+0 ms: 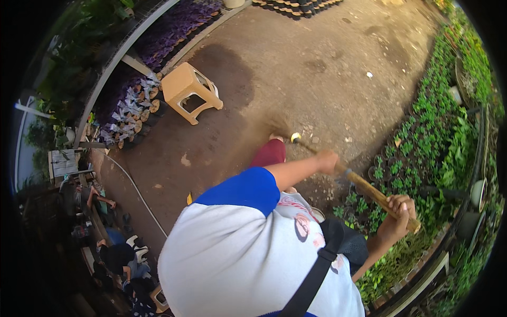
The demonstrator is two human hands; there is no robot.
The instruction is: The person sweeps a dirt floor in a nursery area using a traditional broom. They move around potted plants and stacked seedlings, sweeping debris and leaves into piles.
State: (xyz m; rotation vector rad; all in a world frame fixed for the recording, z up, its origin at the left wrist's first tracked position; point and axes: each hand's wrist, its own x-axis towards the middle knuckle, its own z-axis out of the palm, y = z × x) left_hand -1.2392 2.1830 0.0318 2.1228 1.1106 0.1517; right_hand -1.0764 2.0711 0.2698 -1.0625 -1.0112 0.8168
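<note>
Both my hands grip the wooden handle of a long broom, which slants across in front of my body. My left hand, reaching out from a blue sleeve, is closed around the handle's lower part. Close to the top end, my right hand wraps the handle, with the butt sticking out past it. The broom's thin brown bristles are blurred over the dirt ground, just beyond my foot. A small white and yellow patch shows beside the lower handle; I cannot tell what it is.
A tan plastic stool stands on damp dark soil to the left. Purple-leaved plants line the left edge; green potted seedlings crowd the right. A pale hose crosses the ground. People sit at lower left.
</note>
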